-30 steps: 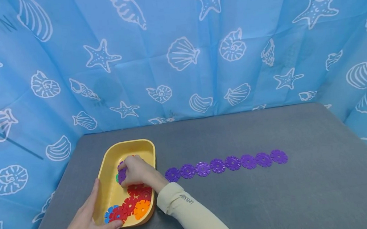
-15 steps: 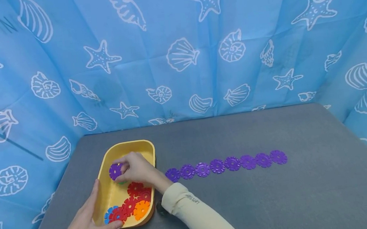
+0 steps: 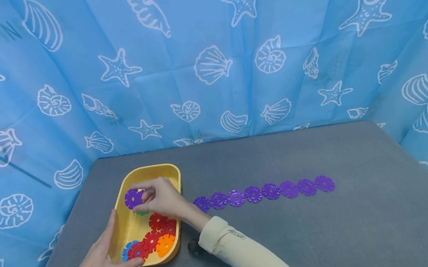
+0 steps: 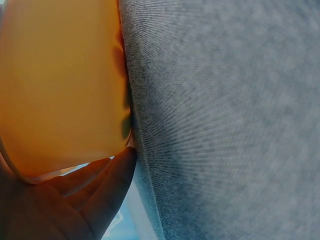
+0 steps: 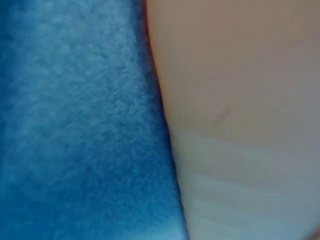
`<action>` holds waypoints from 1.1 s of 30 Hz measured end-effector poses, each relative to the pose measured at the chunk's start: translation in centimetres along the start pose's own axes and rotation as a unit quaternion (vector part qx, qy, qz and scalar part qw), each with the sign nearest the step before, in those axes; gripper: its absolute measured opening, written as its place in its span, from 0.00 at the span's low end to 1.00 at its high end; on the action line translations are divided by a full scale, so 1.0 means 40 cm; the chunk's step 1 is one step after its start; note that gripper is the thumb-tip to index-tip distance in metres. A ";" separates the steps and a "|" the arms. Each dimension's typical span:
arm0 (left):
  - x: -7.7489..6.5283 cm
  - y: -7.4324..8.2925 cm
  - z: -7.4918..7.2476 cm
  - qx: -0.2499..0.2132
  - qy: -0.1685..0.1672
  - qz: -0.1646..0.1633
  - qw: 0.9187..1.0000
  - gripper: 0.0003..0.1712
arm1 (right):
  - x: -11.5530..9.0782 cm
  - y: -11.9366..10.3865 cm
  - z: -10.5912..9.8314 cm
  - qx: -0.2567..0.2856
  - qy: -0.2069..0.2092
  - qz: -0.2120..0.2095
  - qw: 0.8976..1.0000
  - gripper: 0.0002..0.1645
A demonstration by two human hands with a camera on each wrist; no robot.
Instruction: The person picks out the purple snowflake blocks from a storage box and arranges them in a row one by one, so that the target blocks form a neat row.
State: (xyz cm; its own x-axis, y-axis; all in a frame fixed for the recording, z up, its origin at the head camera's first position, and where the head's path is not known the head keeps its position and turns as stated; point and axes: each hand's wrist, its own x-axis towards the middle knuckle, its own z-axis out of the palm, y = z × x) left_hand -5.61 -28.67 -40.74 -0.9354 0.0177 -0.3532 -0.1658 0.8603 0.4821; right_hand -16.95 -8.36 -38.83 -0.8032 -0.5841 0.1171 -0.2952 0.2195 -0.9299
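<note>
My right hand [image 3: 163, 198] is over a yellow plastic bin [image 3: 141, 170], pinching a purple notched interlocking disc [image 3: 133, 199] between thumb and fingers. The disc's flat face shows, tilted toward the head camera. My left hand [image 3: 100, 260] holds the bin's near left corner, thumb along the near rim and fingers against the left wall; the left wrist view also shows this hand [image 4: 85, 200] at the bin [image 4: 65, 85]. Inside the bin lie red discs [image 3: 151, 240], an orange disc [image 3: 165, 245], a blue disc [image 3: 126, 251] and a partly hidden green disc [image 3: 142, 213].
Right of the bin, a row of several purple discs [image 3: 253, 194] crosses the grey table [image 3: 303, 236]; its left end is close to my right forearm. A small dark round object [image 3: 193, 246] shows beside the sleeve. A blue shell-print curtain [image 3: 190, 34] hangs behind.
My right hand has lifted the purple disc from among the others and turned it flat toward the head camera, shifting it slightly left. The left hand and the row stay as they were.
</note>
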 end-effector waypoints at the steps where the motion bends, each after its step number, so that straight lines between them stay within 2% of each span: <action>1: 0.000 -0.001 0.001 0.000 0.001 0.001 1.000 0.79 | -0.005 -0.002 -0.002 -0.001 -0.005 -0.003 1.000 0.31; 5: -0.001 -0.003 0.001 -0.003 0.002 0.003 1.000 0.80 | -0.029 -0.006 -0.015 0.004 -0.017 -0.001 1.000 0.31; 10: 0.000 -0.004 -0.001 -0.008 0.004 -0.001 1.000 0.81 | -0.066 -0.010 -0.053 0.015 -0.034 0.027 0.999 0.32; 17: 0.001 0.000 0.001 -0.015 0.009 -0.005 1.000 0.82 | -0.125 0.015 -0.138 0.034 -0.045 0.038 0.998 0.33; 26: -0.001 0.000 0.003 -0.027 0.009 -0.006 1.000 0.83 | -0.221 0.061 -0.260 0.014 -0.035 0.031 0.999 0.32; 33: -0.002 0.001 0.000 -0.032 0.005 -0.010 0.999 0.83 | -0.288 0.092 -0.328 0.016 -0.035 0.032 0.999 0.33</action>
State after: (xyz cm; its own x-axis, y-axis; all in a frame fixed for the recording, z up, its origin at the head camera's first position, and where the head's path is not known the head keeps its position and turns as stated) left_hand -5.55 -28.63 -40.71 -0.9346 -0.0049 -0.3556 -0.2043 0.8259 0.5255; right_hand -15.55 9.44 -39.04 -0.7817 -0.6227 0.0334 -0.2272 0.2346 -0.9452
